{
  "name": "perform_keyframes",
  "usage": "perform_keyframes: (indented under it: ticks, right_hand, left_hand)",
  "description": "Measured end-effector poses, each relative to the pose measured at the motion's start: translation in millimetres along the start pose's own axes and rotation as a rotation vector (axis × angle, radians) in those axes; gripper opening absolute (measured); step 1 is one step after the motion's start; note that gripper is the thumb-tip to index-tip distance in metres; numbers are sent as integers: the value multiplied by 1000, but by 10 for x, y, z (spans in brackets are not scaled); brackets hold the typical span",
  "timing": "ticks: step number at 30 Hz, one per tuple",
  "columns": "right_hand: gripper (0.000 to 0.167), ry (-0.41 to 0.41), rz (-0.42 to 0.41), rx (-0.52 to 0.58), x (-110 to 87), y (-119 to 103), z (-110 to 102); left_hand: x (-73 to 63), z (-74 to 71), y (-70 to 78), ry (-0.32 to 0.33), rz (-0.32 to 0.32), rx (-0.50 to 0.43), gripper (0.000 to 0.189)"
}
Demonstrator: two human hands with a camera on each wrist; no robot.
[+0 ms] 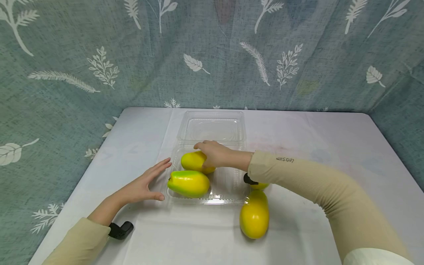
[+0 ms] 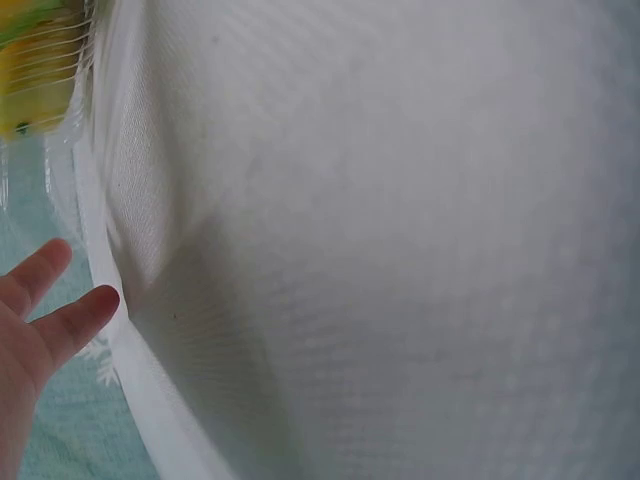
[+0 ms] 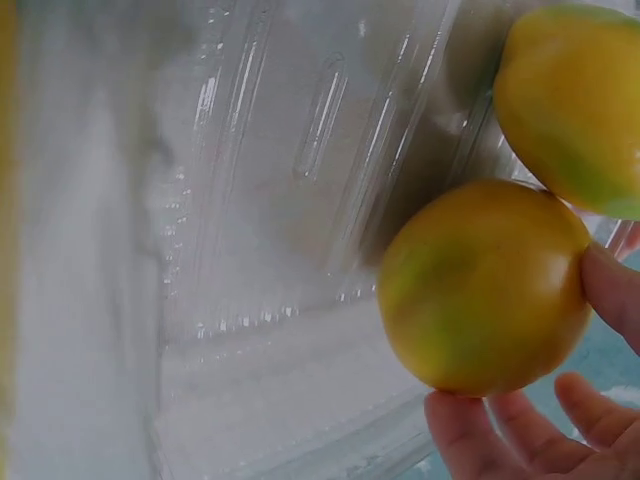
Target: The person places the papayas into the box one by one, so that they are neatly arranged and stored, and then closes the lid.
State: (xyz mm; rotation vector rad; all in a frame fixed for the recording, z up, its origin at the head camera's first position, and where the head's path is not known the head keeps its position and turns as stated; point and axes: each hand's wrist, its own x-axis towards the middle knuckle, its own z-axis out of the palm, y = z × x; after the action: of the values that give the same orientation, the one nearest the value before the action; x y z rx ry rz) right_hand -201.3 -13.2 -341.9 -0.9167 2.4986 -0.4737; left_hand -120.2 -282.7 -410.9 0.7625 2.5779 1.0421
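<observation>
A smooth, yellow, oval fruit [image 1: 192, 161], grasped between the right hand's [image 1: 216, 154] thumb and fingers, is in the left half of an open, clear plastic, hinged container [image 1: 228, 186]. Nearer the person lies an elongated green-and-yellow fruit [image 1: 189, 184]. The left hand [image 1: 142, 186], fingers extended and unburdened, hovers just beside the container's left edge.

Backdrop [image 1: 218, 86]: we see blue-green fabric printed with white leaves.
Tablecloth [image 1: 185, 235]: white, creased, perhaps faintly stained.
</observation>
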Motion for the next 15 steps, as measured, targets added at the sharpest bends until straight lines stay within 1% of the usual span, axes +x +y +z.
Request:
perform_keyframes:
  ticks: [4, 10, 15]
  right_hand:
    - [61, -13, 1, -34, -9, 4, -5]
    - [62, -52, 53, -104, -16, -11, -15]
    - [54, -63, 71, -116, -18, -19, -27]
  left_hand:
    - [2, 0, 10, 5, -3, -9, 97]
    - [4, 1, 6, 6, 5, -8, 96]
    - [-1, 1, -5, 8, 15, 6, 96]
